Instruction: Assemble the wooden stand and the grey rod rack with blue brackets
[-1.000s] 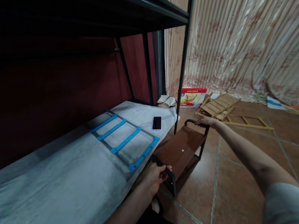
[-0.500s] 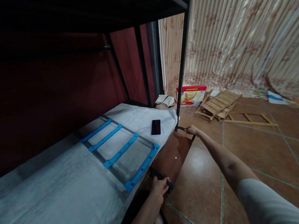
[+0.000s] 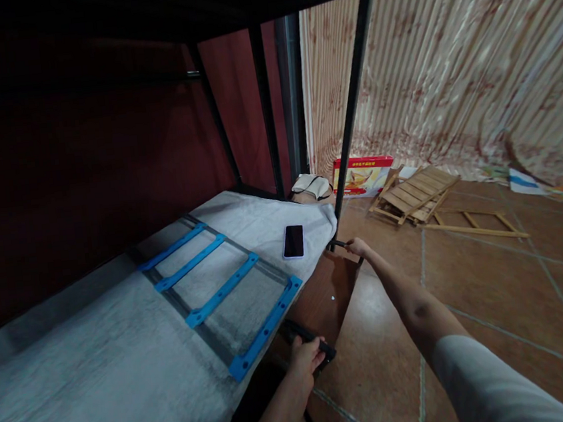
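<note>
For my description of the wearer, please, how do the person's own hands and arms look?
The left hand and right hand wear no gloves or visible watch. A pale grey sleeve ends near the right elbow; no left sleeve shows.

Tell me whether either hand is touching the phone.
No, the left hand and right hand grip the brown stand; the phone lies on pale fabric.

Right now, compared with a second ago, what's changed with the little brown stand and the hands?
The brown stand slid left, closer against the bed, whose edge now hides more of it. The left hand and right hand moved with it; neither let go. The phone and blue-barred frame stayed on the bed.
</note>
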`<state>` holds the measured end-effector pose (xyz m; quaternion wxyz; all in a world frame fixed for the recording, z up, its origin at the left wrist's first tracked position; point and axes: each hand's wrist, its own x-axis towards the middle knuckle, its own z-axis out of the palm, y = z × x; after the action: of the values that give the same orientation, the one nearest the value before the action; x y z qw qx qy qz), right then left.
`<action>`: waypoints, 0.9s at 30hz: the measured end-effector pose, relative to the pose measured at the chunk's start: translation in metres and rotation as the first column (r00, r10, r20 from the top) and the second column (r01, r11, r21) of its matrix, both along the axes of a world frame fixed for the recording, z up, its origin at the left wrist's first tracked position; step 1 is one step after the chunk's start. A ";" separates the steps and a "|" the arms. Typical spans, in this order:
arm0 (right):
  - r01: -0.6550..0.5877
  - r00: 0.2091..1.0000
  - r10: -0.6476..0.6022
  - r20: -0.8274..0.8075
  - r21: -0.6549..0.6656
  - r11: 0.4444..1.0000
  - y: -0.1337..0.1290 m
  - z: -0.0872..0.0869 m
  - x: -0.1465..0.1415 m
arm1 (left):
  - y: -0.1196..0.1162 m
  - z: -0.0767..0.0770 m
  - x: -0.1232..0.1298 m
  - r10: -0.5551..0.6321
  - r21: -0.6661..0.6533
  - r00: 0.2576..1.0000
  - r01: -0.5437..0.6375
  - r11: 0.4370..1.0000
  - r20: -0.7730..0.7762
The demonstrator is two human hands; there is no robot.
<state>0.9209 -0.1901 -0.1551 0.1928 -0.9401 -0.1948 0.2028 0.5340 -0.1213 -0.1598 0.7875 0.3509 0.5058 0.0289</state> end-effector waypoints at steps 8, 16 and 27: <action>-0.046 0.995 0.052 0.083 -0.079 0.996 -0.006 -0.002 -0.010 | 0.000 -0.001 -0.001 -0.005 -0.041 1.000 0.006 0.999 0.017; -0.014 0.991 0.030 0.134 -0.118 0.993 -0.007 0.004 -0.032 | 0.002 0.004 -0.018 0.006 -0.051 0.998 -0.003 0.999 0.062; 0.129 0.969 -0.106 0.223 -0.087 0.988 -0.016 -0.002 -0.055 | 0.005 -0.003 -0.035 -0.035 -0.054 0.987 0.044 0.998 0.156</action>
<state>0.8655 -0.2057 -0.1572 0.1344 -0.9750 -0.1482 0.0962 0.4987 -0.1162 -0.1626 0.8346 0.3348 0.4367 0.0259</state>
